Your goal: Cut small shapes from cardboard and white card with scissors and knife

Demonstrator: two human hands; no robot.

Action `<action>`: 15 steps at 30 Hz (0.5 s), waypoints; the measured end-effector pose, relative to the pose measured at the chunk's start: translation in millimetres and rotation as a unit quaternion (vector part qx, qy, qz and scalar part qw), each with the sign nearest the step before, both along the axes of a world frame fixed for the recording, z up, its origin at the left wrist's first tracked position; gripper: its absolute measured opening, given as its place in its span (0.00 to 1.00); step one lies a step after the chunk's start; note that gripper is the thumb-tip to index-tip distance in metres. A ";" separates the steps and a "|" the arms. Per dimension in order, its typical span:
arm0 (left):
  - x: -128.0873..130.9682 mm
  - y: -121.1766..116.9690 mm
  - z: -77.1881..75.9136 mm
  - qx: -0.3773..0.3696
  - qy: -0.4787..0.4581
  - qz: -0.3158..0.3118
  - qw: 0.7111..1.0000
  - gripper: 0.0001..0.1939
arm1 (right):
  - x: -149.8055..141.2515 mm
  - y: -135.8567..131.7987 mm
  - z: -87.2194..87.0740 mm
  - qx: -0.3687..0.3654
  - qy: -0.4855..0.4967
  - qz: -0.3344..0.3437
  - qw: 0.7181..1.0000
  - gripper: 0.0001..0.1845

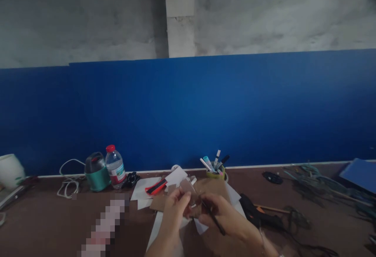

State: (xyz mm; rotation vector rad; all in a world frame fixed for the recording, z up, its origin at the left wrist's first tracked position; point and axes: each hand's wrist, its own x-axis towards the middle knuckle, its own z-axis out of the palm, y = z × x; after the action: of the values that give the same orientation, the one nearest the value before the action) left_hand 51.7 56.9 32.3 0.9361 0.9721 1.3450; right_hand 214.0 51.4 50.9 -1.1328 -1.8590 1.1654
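Observation:
My left hand (pixel 178 206) is closed on a small brown piece of cardboard (pixel 188 189), pinched between thumb and fingers. Close beside it, my right hand (pixel 225 214) grips a thin dark pen-like stick (pixel 216 222), its near end slanting down toward me. The stick's far end meets the lower right edge of the piece, though whether it touches is too blurred to tell. Just beyond my left hand, a red and black utility knife (pixel 156 187) lies on white paper sheets (pixel 143 184). More brown cardboard (pixel 213 188) lies under and behind my hands.
A cup of pens and markers (pixel 216 173) stands by the blue wall panel (pixel 188 112). To the left are a water bottle (pixel 115 168), a green container (pixel 98 175) and a white cable (pixel 69 184). A black glue gun (pixel 261 214) and tangled wires (pixel 320 186) lie right.

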 end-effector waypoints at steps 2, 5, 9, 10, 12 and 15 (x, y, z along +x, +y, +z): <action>0.9 -0.6 0.4 -0.010 -0.002 0.006 1.000 0.15 | 0.7 -0.1 -1.2 0.003 -0.023 0.010 1.000 0.07; 2.5 -1.1 1.0 -0.026 -0.024 0.002 0.999 0.14 | 0.3 -1.0 1.4 0.018 -0.050 0.005 0.999 0.08; 2.5 -0.3 1.2 -0.022 -0.058 -0.004 0.998 0.15 | -0.3 -3.8 9.2 0.022 -0.081 -0.006 0.996 0.11; 2.2 0.1 1.0 -0.018 -0.063 0.001 0.998 0.15 | -0.3 -4.5 10.7 0.023 -0.090 -0.009 0.996 0.11; 1.3 1.0 0.7 -0.013 -0.069 0.011 0.997 0.16 | -0.2 -5.5 12.6 0.026 -0.104 -0.018 0.994 0.10; 0.1 2.0 0.8 -0.008 -0.069 0.009 0.998 0.16 | 0.6 -5.4 11.9 0.031 -0.107 -0.023 0.994 0.11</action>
State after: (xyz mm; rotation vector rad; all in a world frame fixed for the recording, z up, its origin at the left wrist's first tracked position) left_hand 51.8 59.0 33.1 0.8125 0.8857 1.3956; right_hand 214.6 46.0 62.8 -1.3008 -2.0021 0.9860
